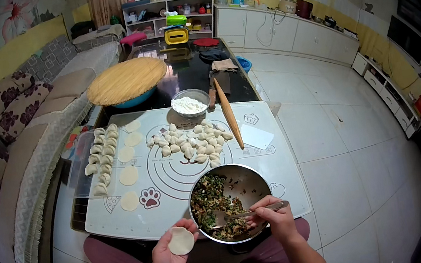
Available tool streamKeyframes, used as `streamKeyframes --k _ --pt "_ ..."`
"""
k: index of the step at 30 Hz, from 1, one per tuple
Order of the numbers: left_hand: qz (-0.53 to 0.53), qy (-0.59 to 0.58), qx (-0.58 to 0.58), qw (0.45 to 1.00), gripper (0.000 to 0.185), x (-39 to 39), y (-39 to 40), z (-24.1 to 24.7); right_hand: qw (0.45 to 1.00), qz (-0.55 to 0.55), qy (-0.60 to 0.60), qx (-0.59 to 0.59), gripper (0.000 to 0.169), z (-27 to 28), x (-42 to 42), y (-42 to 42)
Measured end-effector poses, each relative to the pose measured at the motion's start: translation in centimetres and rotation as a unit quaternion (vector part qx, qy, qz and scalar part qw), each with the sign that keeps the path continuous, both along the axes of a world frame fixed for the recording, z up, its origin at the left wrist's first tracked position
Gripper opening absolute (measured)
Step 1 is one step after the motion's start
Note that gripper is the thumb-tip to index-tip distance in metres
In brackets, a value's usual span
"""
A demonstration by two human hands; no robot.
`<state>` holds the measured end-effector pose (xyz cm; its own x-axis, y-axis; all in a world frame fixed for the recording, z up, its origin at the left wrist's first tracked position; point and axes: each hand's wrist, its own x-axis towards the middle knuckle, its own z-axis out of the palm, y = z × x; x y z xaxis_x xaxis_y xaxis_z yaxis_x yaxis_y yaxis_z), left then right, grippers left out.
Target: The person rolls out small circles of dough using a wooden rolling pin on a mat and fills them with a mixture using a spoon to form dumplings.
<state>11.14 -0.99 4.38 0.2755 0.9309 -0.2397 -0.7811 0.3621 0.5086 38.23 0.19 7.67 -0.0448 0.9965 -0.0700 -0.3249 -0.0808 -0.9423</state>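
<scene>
On the fingers of my left hand (168,256) lies a round dough wrapper (180,241), held at its edge by the thumb. My right hand (274,218) grips the handle of a metal fork (274,206), whose head rests in chopped green filling (214,196). That filling sits in a steel bowl (250,178) at the mat's near edge. Several flat wrappers (128,176) form a column on the printed white mat (191,224). Left of them, folded dumplings (106,159) stand in rows in a clear plastic tray (81,167). Small dough pieces (195,140) are heaped mid-mat.
Behind the dough stands a bowl of flour (189,105), with a wooden rolling pin (228,112), a cleaver (220,85) and a white scraper (257,136) to its right. A woven round lid (127,80) covers a blue basin (136,98). A sofa (37,116) runs along the left.
</scene>
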Motion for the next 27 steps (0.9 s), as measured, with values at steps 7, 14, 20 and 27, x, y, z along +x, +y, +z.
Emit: streamKeyframes --k 7,14,20,27 --pt "0.052 -0.029 -0.008 0.998 0.043 -0.5 1.3 1.6 0.996 -0.065 0.062 0.003 0.013 -0.5 1.6 0.0" --pt "-0.025 0.005 0.029 0.999 0.044 2.6 3.3 3.6 0.992 -0.103 0.057 0.046 0.013 0.7 2.3 -1.3" --pt "-0.133 -0.058 -0.011 0.989 0.057 4.4 3.0 5.0 0.96 -0.043 -0.113 0.252 0.019 1.7 0.1 -4.4" --pt "-0.12 -0.071 -0.026 0.99 0.066 3.6 3.1 5.3 0.762 0.007 -0.393 0.515 0.016 0.8 -1.8 -4.7"
